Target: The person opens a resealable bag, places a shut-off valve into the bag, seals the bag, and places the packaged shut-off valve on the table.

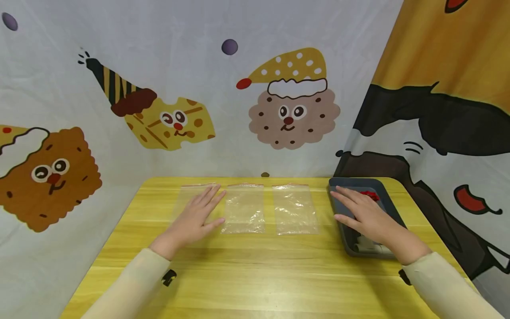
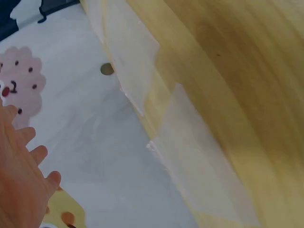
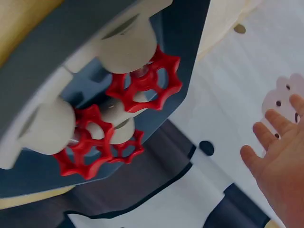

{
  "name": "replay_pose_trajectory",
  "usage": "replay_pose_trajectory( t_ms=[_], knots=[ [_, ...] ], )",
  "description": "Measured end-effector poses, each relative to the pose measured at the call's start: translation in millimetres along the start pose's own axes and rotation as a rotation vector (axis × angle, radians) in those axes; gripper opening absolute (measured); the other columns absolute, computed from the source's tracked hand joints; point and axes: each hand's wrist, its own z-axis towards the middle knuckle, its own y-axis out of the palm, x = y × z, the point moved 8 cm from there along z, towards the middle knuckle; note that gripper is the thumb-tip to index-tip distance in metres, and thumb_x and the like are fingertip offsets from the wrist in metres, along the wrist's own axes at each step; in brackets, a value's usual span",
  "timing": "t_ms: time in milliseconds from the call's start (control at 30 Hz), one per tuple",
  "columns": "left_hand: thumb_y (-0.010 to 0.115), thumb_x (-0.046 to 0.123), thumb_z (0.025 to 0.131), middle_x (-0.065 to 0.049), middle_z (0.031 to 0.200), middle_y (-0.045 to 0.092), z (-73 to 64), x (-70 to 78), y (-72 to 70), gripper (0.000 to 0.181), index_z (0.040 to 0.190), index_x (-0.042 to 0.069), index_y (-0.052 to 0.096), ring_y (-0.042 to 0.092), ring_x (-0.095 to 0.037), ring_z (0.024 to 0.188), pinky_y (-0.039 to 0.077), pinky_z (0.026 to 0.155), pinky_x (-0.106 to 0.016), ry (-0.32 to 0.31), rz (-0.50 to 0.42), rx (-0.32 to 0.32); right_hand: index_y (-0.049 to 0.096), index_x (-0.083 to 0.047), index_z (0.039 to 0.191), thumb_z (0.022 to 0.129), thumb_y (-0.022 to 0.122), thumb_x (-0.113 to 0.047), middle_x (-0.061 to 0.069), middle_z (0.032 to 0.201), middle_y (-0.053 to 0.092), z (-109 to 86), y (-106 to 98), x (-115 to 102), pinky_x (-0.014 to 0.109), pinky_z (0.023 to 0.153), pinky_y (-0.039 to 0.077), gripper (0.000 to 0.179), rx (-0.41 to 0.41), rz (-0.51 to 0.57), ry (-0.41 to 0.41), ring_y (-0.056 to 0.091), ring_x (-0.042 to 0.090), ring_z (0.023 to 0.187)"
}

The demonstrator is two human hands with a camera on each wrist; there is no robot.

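My left hand [image 1: 193, 221] is held with fingers spread over the leftmost clear zip bag [image 1: 185, 197], partly covering it. Beside it lie a middle zip bag [image 1: 246, 210] and a right-hand one [image 1: 295, 212], all flat and in a row. My right hand [image 1: 368, 219] hovers, fingers extended, over a dark grey tray [image 1: 358, 182]. Three off-white valves with red handwheels lie in that tray; the right wrist view shows a near valve [image 3: 126, 47], another valve [image 3: 47, 128] and a smaller-looking one behind, its red handwheel [image 3: 127, 147] half hidden. Neither hand holds anything.
The tray stands at the right end of a yellow wood-grain table [image 1: 255, 279]. A white curtain [image 1: 207, 26] with cartoon food prints hangs behind the table's far edge. Another printed cloth [image 1: 438, 133] hangs along the right side.
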Motion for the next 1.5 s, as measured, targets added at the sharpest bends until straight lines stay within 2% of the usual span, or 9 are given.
replay_pose_trajectory(
  t_ms=[33,133,433,600,700,867,1133,1333,1500],
  knots=[
    [0.049,0.047,0.096,0.002,0.160,0.001,-1.4,-3.1,-0.1,0.073,0.153,0.023,0.012,0.004,-0.028,0.147,0.015,0.114,-0.058,-0.004,-0.016,0.012,0.033,-0.018,0.147,0.092,0.055,-0.048,0.013,0.152,0.030,-1.6,-1,4,0.062,0.103,0.029,0.066,0.007,0.000,0.021,0.046,0.035,0.125],
    [0.049,0.043,0.097,-0.001,0.160,0.006,-6.4,-15.0,1.0,0.070,0.153,0.022,0.013,0.011,-0.031,0.146,0.017,0.112,-0.059,-0.035,-0.052,0.050,0.037,-0.013,0.145,0.092,0.054,-0.050,0.017,0.149,0.033,-6.8,-4,18,0.063,0.100,0.032,0.067,0.019,0.021,0.103,0.049,0.038,0.120],
    [0.046,0.036,0.100,-0.014,0.157,0.016,-22.7,-52.0,8.8,0.062,0.152,0.015,0.019,0.016,-0.041,0.142,0.015,0.111,-0.063,-0.235,-0.210,0.092,0.029,-0.007,0.148,0.095,0.048,-0.051,0.028,0.149,0.026,-32.4,-6,63,0.072,0.097,0.025,0.071,0.003,0.244,0.335,0.026,0.053,0.131],
    [0.044,0.040,0.100,-0.018,0.156,0.017,-29.8,-66.8,14.0,0.063,0.152,0.015,0.019,0.016,-0.043,0.141,0.017,0.110,-0.064,-0.318,-0.288,0.102,0.028,-0.001,0.146,0.098,0.045,-0.046,0.034,0.144,0.028,-46.7,-6,83,0.071,0.092,0.031,0.068,0.042,0.290,0.405,0.031,0.055,0.125],
    [0.047,0.038,0.099,-0.020,0.155,0.018,-33.6,-74.1,14.9,0.063,0.151,0.011,0.022,0.017,-0.044,0.140,0.018,0.109,-0.064,-0.361,-0.294,0.124,0.030,0.003,0.144,0.099,0.043,-0.043,0.036,0.139,0.033,-54.2,-6,96,0.065,0.083,0.041,0.065,0.075,0.312,0.442,0.040,0.053,0.117],
    [0.053,0.029,0.098,-0.026,0.152,0.022,-39.6,-87.6,16.4,0.062,0.147,0.002,0.027,0.021,-0.048,0.137,0.018,0.109,-0.064,-0.417,-0.279,0.164,0.031,0.005,0.143,0.099,0.040,-0.047,0.036,0.137,0.036,-67.8,-1,121,0.064,0.080,0.043,0.069,0.078,0.329,0.567,0.040,0.054,0.117],
    [0.051,0.023,0.098,-0.030,0.150,0.021,-47.4,-101.8,25.5,0.062,0.147,-0.003,0.022,0.020,-0.049,0.137,0.019,0.110,-0.062,-0.530,-0.380,0.143,0.025,0.009,0.143,0.099,0.036,-0.048,0.040,0.138,0.031,-90.8,7,147,0.066,0.087,0.039,0.072,0.051,0.359,0.730,0.034,0.058,0.119],
    [0.048,0.019,0.099,-0.028,0.152,0.016,-54.9,-112.7,34.8,0.063,0.149,-0.002,0.015,0.015,-0.046,0.140,0.016,0.113,-0.058,-0.659,-0.482,0.118,0.023,0.013,0.141,0.101,0.031,-0.040,0.042,0.138,0.026,-107.3,22,170,0.067,0.092,0.037,0.067,-0.024,0.364,0.859,0.031,0.059,0.119],
    [0.047,0.018,0.099,-0.030,0.152,0.014,-59.3,-120.4,40.8,0.064,0.149,-0.003,0.012,0.014,-0.047,0.140,0.016,0.113,-0.058,-0.738,-0.530,0.106,0.031,0.014,0.137,0.101,0.033,-0.036,0.043,0.136,0.028,-114.9,34,182,0.066,0.095,0.035,0.062,-0.080,0.320,0.916,0.030,0.059,0.119]
  ],
)
